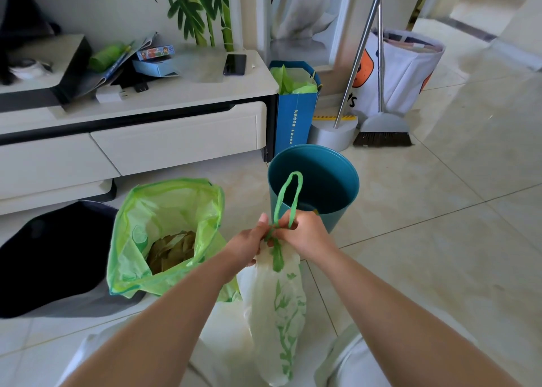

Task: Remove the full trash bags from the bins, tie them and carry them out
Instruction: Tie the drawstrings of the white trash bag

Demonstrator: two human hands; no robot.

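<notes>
A pale trash bag with green print [275, 307] hangs in front of me, its neck gathered. My left hand [249, 244] and my right hand [305, 235] both pinch its green drawstring [289, 194] at a knot, and a loop of the string stands up above my fingers. Just behind it stands a teal bin [328, 178] with no bag inside. To the left sits an open green trash bag [152, 219] holding brown scraps, resting on the floor beside a dark bin [52, 257].
A low white TV cabinet [176, 134] with drawers runs along the left. A blue paper bag [296, 111], a dustpan [333, 134] and broom [384, 131], and a white fabric bag [407, 72] stand against the wall. Tiled floor spreads to the right.
</notes>
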